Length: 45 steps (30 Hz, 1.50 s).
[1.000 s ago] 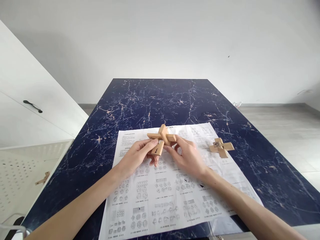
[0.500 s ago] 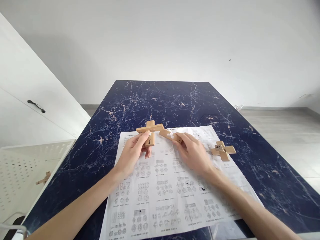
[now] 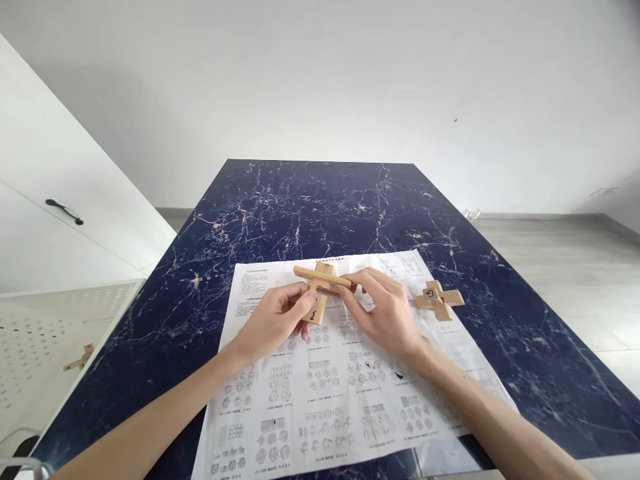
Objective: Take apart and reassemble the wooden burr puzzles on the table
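Note:
My left hand (image 3: 277, 315) is closed around a small cross of wooden puzzle pieces, with thumb and fingers on its lower left. One flat wooden piece with a black mark (image 3: 315, 312) stands lengthwise in the cross. A second wooden piece (image 3: 325, 276) lies across it, slanting down to the right. My right hand (image 3: 385, 310) pinches the right end of a wooden piece against the cross. The fingers partly hide this piece, and I cannot tell how it sits in the joint. Both hands are above a printed instruction sheet (image 3: 280, 433).
Another assembled wooden cross (image 3: 440, 300) marked G lies on the sheet's right edge. The sheet covers the near part of a dark blue marbled table (image 3: 300, 207). At left, a perforated white surface (image 3: 35, 347) holds another wooden cross (image 3: 79, 358); a white cabinet (image 3: 90, 167) stands behind.
Both hands have drawn together, the left moving right and nearer. The notched wooden piece in my right hand, held beside the cross before, is now up against it.

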Each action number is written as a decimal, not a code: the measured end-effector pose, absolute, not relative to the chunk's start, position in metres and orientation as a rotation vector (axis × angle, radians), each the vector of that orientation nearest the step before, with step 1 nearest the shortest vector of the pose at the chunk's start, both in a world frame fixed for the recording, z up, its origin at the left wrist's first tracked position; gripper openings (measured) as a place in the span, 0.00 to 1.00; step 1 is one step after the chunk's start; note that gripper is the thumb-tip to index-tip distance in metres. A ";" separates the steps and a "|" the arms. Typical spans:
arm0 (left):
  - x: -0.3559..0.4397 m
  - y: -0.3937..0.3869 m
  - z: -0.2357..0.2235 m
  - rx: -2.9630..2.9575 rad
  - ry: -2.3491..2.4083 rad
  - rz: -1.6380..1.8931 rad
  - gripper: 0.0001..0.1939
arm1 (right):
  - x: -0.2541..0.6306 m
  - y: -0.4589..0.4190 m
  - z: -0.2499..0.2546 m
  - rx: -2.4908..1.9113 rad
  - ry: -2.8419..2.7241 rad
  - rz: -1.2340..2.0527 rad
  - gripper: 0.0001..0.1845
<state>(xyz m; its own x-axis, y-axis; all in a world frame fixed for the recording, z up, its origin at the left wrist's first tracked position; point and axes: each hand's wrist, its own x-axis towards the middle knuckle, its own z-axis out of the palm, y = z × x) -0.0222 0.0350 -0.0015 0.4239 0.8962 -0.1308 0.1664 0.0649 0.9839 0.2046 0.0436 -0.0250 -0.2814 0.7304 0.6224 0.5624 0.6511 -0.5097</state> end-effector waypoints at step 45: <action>-0.037 0.049 -0.029 2.553 1.267 0.781 0.12 | 0.220 0.069 -0.053 -1.357 -2.143 0.405 0.21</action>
<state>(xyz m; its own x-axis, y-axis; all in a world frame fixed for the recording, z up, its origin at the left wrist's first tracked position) -0.0367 0.0485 -0.0294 0.4973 0.7834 0.3729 0.6852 -0.6182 0.3851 0.2199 0.0688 -0.0526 -0.3267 0.8965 0.2993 0.7254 0.4409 -0.5287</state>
